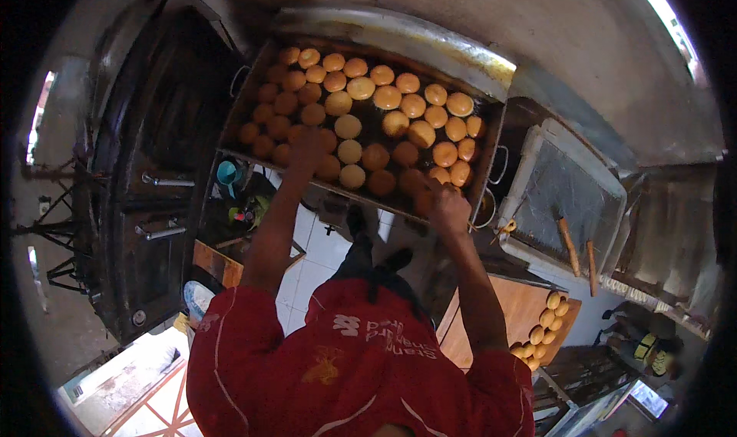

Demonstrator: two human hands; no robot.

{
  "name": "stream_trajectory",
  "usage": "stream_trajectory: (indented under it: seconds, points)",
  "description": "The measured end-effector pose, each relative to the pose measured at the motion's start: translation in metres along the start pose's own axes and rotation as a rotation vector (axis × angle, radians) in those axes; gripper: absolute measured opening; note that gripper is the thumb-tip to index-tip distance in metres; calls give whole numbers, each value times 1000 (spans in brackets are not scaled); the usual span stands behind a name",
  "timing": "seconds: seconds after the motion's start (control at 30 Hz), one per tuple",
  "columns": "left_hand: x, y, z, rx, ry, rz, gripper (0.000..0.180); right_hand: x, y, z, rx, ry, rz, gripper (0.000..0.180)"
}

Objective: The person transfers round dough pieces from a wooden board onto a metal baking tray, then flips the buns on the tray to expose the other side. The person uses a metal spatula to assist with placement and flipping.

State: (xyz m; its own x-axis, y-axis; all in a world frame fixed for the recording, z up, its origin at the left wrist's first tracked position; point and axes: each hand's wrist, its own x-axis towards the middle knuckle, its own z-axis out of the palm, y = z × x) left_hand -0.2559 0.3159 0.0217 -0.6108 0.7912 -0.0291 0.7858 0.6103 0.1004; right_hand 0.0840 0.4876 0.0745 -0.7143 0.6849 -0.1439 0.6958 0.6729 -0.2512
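A large rectangular metal pan [491,141] in front of me holds many round buns [388,97], most golden to orange-brown, with paler ones [349,126] in a column near the middle. Dark liquid, apparently oil, shows between them. Over the pan's near left part is my left hand [309,141], among darker buns; its fingers blend with them and cannot be made out. My right hand [449,204] is at the near right edge, beside several buns. Its fingers look curled, and whatever they may hold is hidden.
At the left stands a dark cabinet [157,230] with metal handles. A turquoise cup [226,173] is below the pan's left corner. On the right, wooden-handled tools [568,245] lie by a pale framed panel [572,184]. Several buns [546,318] rest on a wooden board [480,303].
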Motion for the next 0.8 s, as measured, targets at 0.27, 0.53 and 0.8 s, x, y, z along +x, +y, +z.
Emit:
stream_trajectory:
  seconds: [0.27, 0.53, 0.8]
  points:
    - [33, -5, 25, 45, -224, 196, 20, 43, -49, -20, 10, -41, -33, 26]
    - [-7, 10, -28, -223, -275, -18, 35, -22, -28, -51, -4, -259, -30, 26]
    - [-13, 31, -26, -426, -374, -182, 20, -32, -26, -45, -41, -91, -28, 29]
